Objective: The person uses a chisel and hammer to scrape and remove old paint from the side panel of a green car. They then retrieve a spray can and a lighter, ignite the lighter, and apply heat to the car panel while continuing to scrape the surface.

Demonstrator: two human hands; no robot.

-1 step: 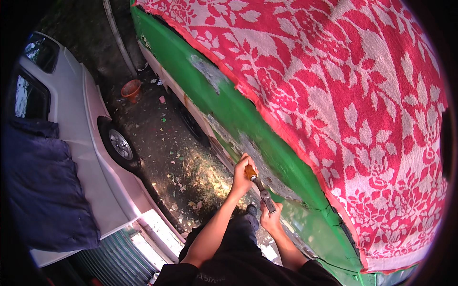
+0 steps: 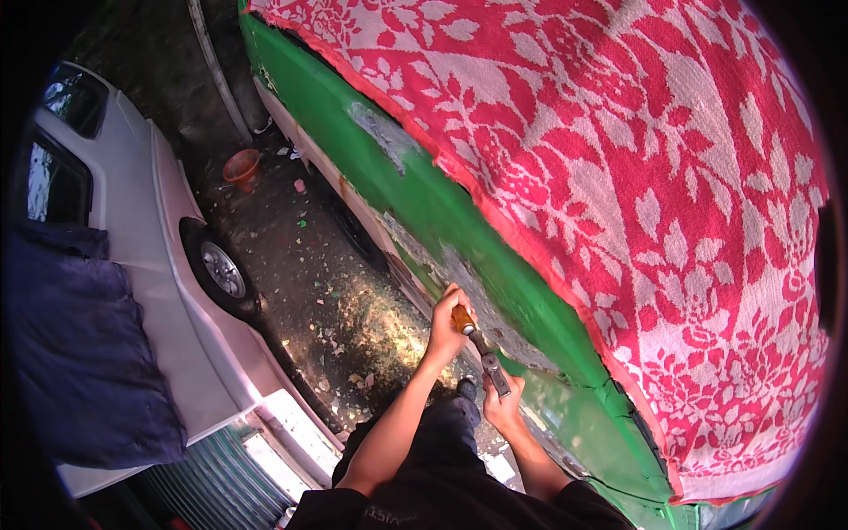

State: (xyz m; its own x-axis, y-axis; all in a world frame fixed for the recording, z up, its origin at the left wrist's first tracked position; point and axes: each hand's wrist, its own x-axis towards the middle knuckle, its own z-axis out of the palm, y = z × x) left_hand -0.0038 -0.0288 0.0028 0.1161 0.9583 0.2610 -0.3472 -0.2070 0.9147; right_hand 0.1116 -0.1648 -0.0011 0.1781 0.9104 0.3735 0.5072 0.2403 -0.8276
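My left hand (image 2: 443,322) grips the amber handle (image 2: 462,318) of a tool whose dark metal shaft slants down to the right. My right hand (image 2: 502,402) is closed on a hammer, whose dark metal head (image 2: 495,373) is at that shaft's lower part; whether they touch I cannot tell. Both hands are beside a green vehicle body (image 2: 570,344) with rough grey patches (image 2: 468,278) of bare surface. A red and white floral cloth (image 2: 636,177) is draped over that vehicle, bordering the green strip along its upper right.
A white vehicle (image 2: 150,265) with a dark blue cloth (image 2: 79,344) stands at the left. Between the vehicles lie littered ground (image 2: 336,300) and a red-orange bucket (image 2: 242,168). A long pole (image 2: 218,71) is at the back. A corrugated green object (image 2: 208,468) is at lower left.
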